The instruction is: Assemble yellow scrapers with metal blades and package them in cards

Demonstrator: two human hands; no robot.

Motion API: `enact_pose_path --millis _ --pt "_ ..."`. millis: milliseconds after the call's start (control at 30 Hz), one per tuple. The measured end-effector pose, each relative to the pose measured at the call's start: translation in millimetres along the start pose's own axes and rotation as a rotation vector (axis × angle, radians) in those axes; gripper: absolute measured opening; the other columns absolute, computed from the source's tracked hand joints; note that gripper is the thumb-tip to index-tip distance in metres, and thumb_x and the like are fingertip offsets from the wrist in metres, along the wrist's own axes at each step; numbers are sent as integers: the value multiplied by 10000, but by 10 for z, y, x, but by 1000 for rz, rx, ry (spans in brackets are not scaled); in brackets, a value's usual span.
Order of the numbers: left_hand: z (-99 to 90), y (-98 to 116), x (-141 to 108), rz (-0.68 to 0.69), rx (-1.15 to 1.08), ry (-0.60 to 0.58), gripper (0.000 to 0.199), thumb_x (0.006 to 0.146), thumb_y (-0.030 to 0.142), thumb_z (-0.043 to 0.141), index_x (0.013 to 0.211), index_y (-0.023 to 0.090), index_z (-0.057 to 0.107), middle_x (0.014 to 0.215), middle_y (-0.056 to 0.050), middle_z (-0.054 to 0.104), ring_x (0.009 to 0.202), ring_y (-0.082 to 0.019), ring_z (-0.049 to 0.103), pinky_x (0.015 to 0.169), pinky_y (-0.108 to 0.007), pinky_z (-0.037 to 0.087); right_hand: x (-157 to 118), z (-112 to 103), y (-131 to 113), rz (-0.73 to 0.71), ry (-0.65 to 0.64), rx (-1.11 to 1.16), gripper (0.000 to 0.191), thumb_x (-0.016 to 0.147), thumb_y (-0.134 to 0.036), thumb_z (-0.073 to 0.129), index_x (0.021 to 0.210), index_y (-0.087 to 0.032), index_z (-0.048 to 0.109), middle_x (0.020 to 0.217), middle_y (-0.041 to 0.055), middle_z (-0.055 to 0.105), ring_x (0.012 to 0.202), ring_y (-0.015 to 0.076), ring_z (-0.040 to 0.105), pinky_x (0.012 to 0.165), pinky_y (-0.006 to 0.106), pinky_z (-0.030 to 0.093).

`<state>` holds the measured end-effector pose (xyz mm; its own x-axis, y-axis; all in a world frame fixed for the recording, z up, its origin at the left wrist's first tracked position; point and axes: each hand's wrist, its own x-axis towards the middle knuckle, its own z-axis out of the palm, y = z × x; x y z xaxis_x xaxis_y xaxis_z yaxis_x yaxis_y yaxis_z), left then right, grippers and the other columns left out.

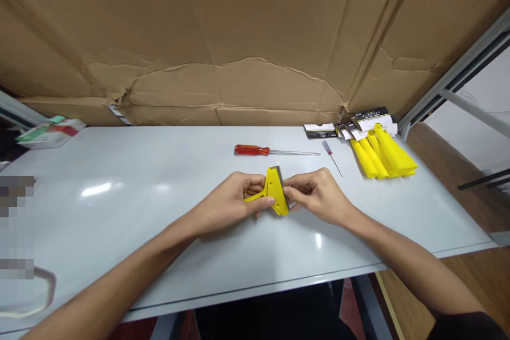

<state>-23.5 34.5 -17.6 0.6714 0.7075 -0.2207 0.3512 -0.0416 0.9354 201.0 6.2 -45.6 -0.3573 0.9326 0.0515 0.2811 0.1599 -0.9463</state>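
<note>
A yellow scraper with a dark blade strip along its right edge is held above the middle of the white table. My left hand is closed around its handle, the thumb pressing on the flat yellow head. At the blade side, my right hand pinches the dark edge between thumb and fingers. Some of the handle is hidden behind the left fingers. Beyond the hands lie a long screwdriver with a red handle and a small screwdriver with a clear purplish handle.
Several yellow handle-shaped pieces lie at the back right beside black-and-white cards. A white, green and red box stands at the far left of the table. Cardboard lines the back, and metal frame bars rise at the right.
</note>
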Motion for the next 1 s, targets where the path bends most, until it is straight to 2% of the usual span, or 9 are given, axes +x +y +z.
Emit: enact_pose_path --millis 100,233,400,600,733,1000 --pt "20 2 15 -15 16 27 204 884 370 680 879 167 700 729 3 631 658 -134 542 618 -248 403 -6 -19 -9 40 -2 -40 272 952 -305 620 1092 -185 820 786 34 790 674 160 763 587 246 626" --pt "38 -4 33 -33 41 45 218 865 368 687 918 159 721 719 3 631 642 -132 536 608 -245 398 -22 -20 -17 43 -2 -110 256 946 -302 621 1031 -160 817 719 33 770 639 150 742 625 251 597" --pt "-4 4 14 -37 24 -24 242 893 388 640 912 161 720 654 7 598 609 -138 516 587 -248 383 -14 -8 -22 3 -1 -161 251 953 -227 562 949 -172 806 747 17 765 659 134 709 644 251 561" --pt "-25 25 7 -30 1 -30 252 868 417 691 883 166 701 725 -14 645 644 -150 562 605 -256 411 32 -18 12 47 -57 20 239 909 -397 710 912 -161 743 762 18 742 638 123 678 634 247 542" --pt "-10 29 13 -18 -7 -62 252 897 410 663 872 160 683 717 -4 622 669 -147 560 632 -258 413 43 -25 20 91 -87 136 236 857 -385 779 861 -157 721 729 10 731 623 112 662 612 227 516" --pt "-16 13 -1 -3 -19 -56 314 918 479 642 897 165 646 772 -19 642 702 -164 580 683 -288 456 31 -19 -26 83 -28 143 257 834 -399 801 845 -149 743 717 23 742 598 116 664 593 239 523"
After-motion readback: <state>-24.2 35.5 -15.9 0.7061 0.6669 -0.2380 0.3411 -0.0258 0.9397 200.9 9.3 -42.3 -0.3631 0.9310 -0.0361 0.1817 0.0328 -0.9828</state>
